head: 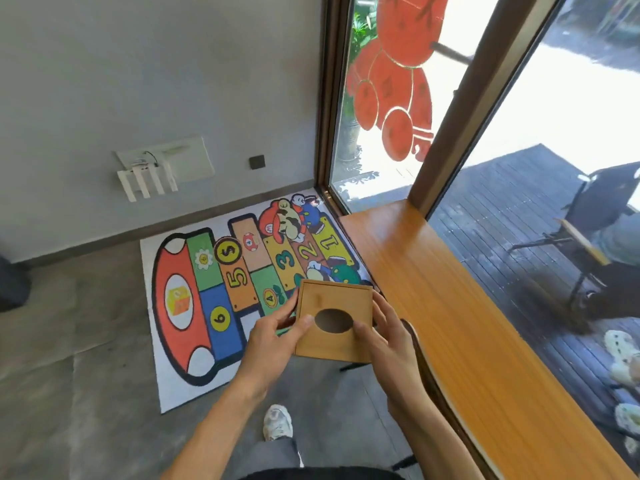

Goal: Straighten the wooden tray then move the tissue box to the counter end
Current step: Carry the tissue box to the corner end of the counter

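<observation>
A square wooden tissue box (334,303) with an oval hole in its lid is held in the air above the floor, just left of the wooden counter (460,306). My left hand (277,337) grips its left side, thumb resting on the lid beside the hole. Along its right side my right hand (384,341) holds it, thumb at the hole's right edge. No tissue shows in the hole. The counter runs from the lower right up to its far end by the window frame (446,109). No wooden tray is in view.
A colourful hopscotch mat (214,296) lies on the grey floor below the box. The grey wall carries a white router (149,180). Glass windows line the counter's right side, with a person's feet (623,355) and a chair outside. My shoe (277,422) is on the floor.
</observation>
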